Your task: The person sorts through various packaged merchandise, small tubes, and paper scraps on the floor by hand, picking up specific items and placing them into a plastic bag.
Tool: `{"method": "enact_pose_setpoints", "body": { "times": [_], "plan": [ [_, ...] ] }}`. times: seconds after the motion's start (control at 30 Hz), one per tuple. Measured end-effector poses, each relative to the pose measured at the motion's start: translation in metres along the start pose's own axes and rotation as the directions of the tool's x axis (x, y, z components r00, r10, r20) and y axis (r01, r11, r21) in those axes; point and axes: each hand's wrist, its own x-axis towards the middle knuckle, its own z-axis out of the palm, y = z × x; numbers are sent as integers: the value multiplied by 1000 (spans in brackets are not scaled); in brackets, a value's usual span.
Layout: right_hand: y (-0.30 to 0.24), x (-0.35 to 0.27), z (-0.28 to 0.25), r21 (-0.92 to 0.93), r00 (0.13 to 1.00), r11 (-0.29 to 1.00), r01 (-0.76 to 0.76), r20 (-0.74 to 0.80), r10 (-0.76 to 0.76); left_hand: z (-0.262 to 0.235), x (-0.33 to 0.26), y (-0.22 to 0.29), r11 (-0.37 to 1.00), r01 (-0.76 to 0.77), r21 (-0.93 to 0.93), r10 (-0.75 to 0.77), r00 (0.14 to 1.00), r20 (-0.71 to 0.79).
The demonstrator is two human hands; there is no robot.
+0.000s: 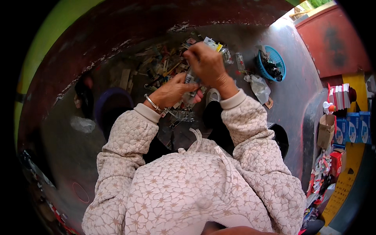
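Seen from your head camera, looking down: both your forearms come up from the lower edge in sleeves of a cream, quilted fabric with a small flower pattern, ribbed at the cuffs.

Your left hand (172,92), with a thin metal bangle (152,103) at the wrist, is curled closed around a small clear packet (190,87), a narrow, glossy piece that looks like plastic. Your right hand (207,64) is above it, fingers bent and pinched narrow on the packet's upper end. The packet sits between the two hands, just above the centre of the view; what it contains is too small to tell.

Beyond your hands lies a loose pile of small items (160,64) on a dark, smooth grey floor (290,90): flat sticks, strips and bright bits of wrapping, jumbled together. More clear packets lie just below your left wrist.

To the right stands a round blue plastic basket (276,58) with a lattice wall, holding dark pieces. Near it lies a crumpled, pale plastic bag (259,87). At the far right edge, blue cardboard boxes (354,127) are stacked beside red ones.
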Motion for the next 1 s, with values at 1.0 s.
{"method": "enact_pose_setpoints", "body": {
  "times": [1.0],
  "plan": [
    [47, -28, -32, -12, 794, 876, -482, 416, 443, -51, -3, 31, 917, -13, -399, 111, 968, 225]
  ]
}}
